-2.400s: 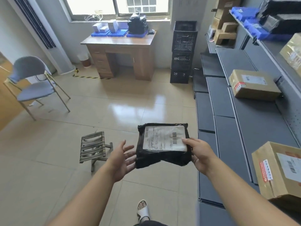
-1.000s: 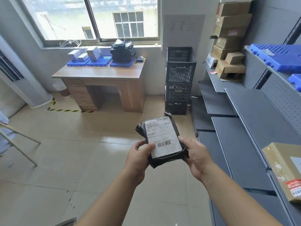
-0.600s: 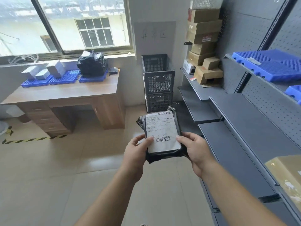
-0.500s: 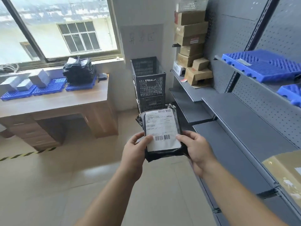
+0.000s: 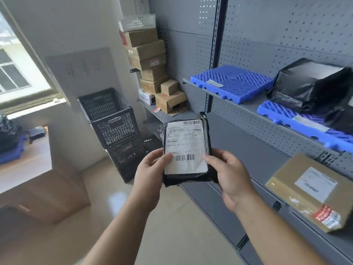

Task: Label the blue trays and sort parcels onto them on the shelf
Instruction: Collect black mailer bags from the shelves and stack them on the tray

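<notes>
Both hands, left hand (image 5: 150, 169) and right hand (image 5: 227, 173), pinch the black parcel (image 5: 186, 152) at its lower edges, mid-frame; it looks light, soft and slippery, best held by its sides.

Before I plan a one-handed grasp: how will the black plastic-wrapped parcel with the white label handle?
Probably soft-skinned, not rigid: the film of the black plastic-wrapped parcel wrinkles at its edges. Likely light: the left hand and right hand hold it upright by its lower sides. Glossy film may slip.
</notes>
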Demonstrator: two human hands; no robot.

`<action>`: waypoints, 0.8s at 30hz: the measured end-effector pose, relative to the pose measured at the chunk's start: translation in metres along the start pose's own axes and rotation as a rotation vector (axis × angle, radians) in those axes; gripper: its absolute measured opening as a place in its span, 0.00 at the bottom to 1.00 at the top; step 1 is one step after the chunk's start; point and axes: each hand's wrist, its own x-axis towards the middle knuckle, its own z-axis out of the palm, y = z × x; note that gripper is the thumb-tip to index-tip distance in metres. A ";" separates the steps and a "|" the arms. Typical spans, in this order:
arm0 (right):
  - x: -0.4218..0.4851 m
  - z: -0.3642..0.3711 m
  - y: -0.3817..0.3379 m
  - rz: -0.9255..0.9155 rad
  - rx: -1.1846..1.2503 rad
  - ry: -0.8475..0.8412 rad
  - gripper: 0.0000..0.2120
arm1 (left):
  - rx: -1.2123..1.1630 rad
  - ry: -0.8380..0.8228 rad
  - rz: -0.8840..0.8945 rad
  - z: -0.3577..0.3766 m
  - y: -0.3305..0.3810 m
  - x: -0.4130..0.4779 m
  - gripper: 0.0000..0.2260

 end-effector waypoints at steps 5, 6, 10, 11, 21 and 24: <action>0.040 -0.039 -0.035 -0.076 0.026 0.123 0.07 | 0.024 -0.114 -0.014 0.066 0.010 0.051 0.12; 0.046 -0.047 -0.042 -0.089 0.029 0.139 0.07 | 0.025 -0.136 -0.008 0.079 0.012 0.059 0.13; 0.065 -0.079 -0.069 -0.144 0.046 0.209 0.08 | 0.026 -0.245 0.012 0.131 0.017 0.084 0.15; 0.068 -0.087 -0.074 -0.155 0.051 0.231 0.08 | 0.026 -0.271 0.009 0.142 0.018 0.088 0.16; 0.077 -0.140 -0.111 -0.305 0.138 0.558 0.12 | 0.039 -0.650 -0.046 0.248 0.023 0.138 0.12; 0.075 -0.147 -0.120 -0.355 0.142 0.659 0.12 | 0.052 -0.766 -0.051 0.273 0.026 0.147 0.19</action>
